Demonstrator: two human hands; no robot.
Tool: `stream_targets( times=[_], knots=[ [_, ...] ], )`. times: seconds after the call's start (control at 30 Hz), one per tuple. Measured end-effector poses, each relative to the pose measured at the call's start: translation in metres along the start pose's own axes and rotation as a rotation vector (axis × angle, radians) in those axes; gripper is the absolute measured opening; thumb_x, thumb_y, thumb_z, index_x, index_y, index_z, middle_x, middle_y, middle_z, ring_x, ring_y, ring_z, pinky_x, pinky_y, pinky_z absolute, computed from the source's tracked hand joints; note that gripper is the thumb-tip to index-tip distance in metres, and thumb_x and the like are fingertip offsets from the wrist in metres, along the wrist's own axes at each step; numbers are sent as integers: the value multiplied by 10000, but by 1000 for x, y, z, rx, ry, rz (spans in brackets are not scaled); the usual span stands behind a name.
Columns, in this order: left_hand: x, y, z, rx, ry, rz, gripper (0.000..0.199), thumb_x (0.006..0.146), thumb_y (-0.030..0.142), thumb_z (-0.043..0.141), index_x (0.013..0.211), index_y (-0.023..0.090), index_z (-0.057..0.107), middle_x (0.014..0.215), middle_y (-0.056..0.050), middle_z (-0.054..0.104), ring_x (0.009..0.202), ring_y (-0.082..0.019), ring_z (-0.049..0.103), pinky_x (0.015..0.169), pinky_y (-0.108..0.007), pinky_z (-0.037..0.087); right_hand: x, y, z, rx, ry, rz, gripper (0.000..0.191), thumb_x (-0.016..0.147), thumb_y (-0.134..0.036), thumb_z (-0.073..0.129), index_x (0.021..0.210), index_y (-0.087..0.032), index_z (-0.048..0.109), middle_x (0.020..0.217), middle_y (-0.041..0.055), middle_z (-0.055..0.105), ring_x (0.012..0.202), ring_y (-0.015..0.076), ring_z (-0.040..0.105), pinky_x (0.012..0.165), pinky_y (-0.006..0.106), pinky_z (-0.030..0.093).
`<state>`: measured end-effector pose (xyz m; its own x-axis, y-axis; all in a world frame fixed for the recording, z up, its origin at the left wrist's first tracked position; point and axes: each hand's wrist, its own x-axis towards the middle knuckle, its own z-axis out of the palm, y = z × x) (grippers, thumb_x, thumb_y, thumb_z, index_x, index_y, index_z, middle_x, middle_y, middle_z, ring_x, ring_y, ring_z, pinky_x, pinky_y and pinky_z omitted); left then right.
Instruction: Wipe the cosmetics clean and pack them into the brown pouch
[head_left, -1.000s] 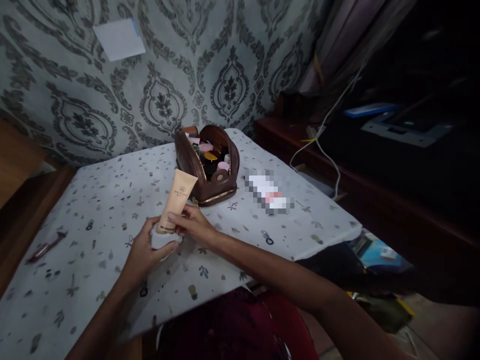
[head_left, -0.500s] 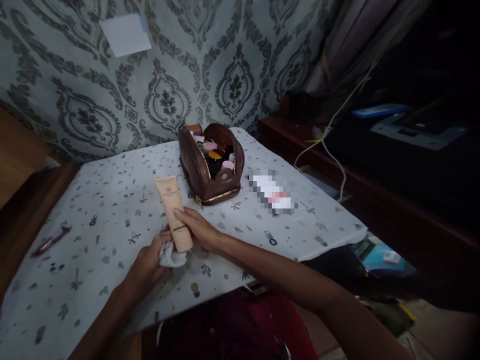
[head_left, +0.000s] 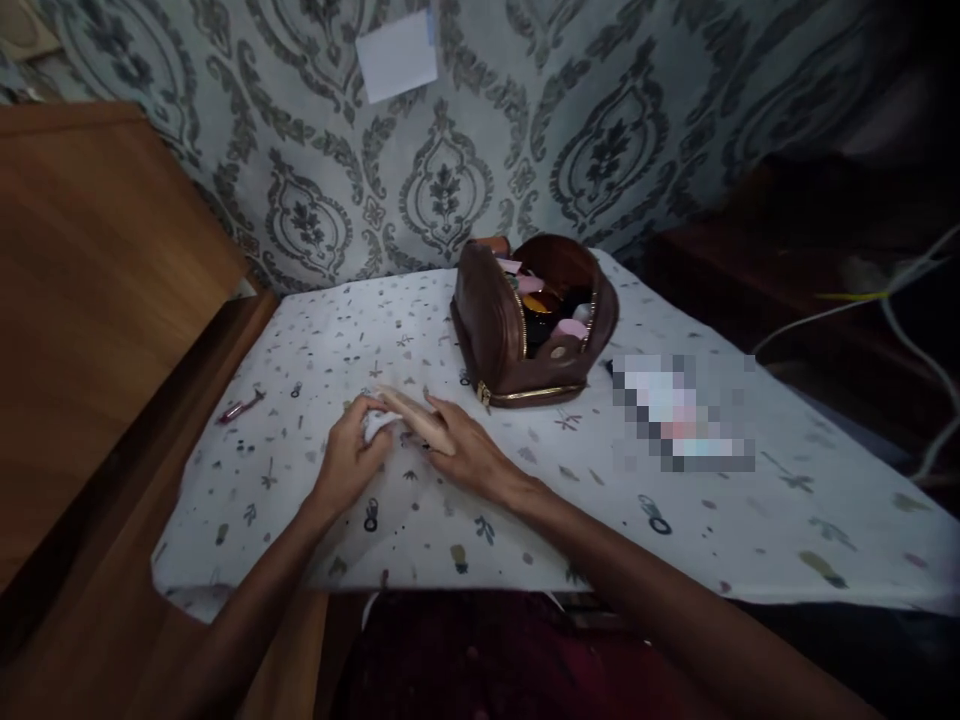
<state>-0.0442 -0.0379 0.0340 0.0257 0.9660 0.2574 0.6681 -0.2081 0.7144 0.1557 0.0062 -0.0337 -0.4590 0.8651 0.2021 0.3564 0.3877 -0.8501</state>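
A beige squeeze tube (head_left: 420, 418) is turned edge-on above the table, with my right hand (head_left: 469, 450) closed around its lower end. My left hand (head_left: 352, 450) grips a crumpled white cloth or tissue (head_left: 381, 424) against the tube's left side. Behind and to the right of my hands stands a brown toiletry bag (head_left: 491, 320), unzipped at the top. Cosmetic items, among them a pink lid (head_left: 571, 331) and a yellow-orange round item (head_left: 540, 303), show inside it.
A patterned white cloth covers the table (head_left: 510, 555). Toward its left edge lies a small dark-pink item (head_left: 240, 408). A blurred-out flat object (head_left: 667, 405) rests right of the bag. A wooden cabinet (head_left: 105, 300) borders the left; a white cable (head_left: 795, 325) hangs at right.
The tube has gone from face-up to edge-on in my right hand. The cloth in my left hand has moved up along its side. My view has swung left.
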Motion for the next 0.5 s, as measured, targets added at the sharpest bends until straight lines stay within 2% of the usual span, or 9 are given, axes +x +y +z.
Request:
stream_targets(
  times=[0.1, 0.17, 0.23, 0.3, 0.37, 0.5],
  knots=[
    [-6, 3, 14, 59, -12, 102, 334, 953, 386, 508, 1213, 178, 526, 1162, -109, 605, 1103, -253, 585, 979, -404, 485, -1, 3, 0, -59, 43, -19, 652, 819, -269, 649, 1430, -186, 435, 1321, 144, 551, 1164, 260, 587, 993, 446, 488],
    [-12, 5, 27, 116, -64, 207, 412, 998, 347, 439, 1365, 160, 452, 1269, -156, 551, 1223, -276, 535, 1063, -459, 445, 0, 3, -3, -77, 48, -27, 580, 789, -253, 677, 1333, -155, 499, 1250, 138, 573, 1086, 247, 604, 940, 408, 505],
    [-16, 8, 41, 174, -144, 320, 464, 1021, 276, 370, 1464, 138, 380, 1342, -198, 513, 1294, -295, 500, 1103, -491, 419, 2, 4, -6, -113, 33, -66, 408, 775, -204, 663, 1172, -149, 581, 1133, 112, 602, 1030, 237, 597, 902, 374, 502],
    [-19, 9, 51, 233, -204, 427, 473, 1028, 209, 307, 1487, 122, 378, 1386, -222, 506, 1336, -313, 486, 1133, -494, 394, 3, 4, -9, -179, 20, -98, 212, 789, -176, 626, 1000, -164, 623, 1014, 88, 610, 989, 232, 578, 879, 351, 486],
    [-19, 7, 57, 306, -227, 492, 470, 1033, 169, 254, 1469, 122, 420, 1395, -219, 528, 1339, -317, 497, 1134, -480, 393, 4, 5, -11, -245, 14, -81, 112, 808, -185, 613, 918, -175, 628, 955, 77, 607, 943, 226, 569, 851, 334, 472],
    [-10, -13, 54, 429, -179, 555, 434, 1034, 174, 302, 1426, 118, 479, 1327, -193, 592, 1296, -315, 515, 1068, -493, 449, 4, 6, -12, -319, 1, -16, 148, 789, -230, 661, 923, -184, 618, 934, 60, 604, 875, 213, 576, 786, 314, 452]
  ],
)
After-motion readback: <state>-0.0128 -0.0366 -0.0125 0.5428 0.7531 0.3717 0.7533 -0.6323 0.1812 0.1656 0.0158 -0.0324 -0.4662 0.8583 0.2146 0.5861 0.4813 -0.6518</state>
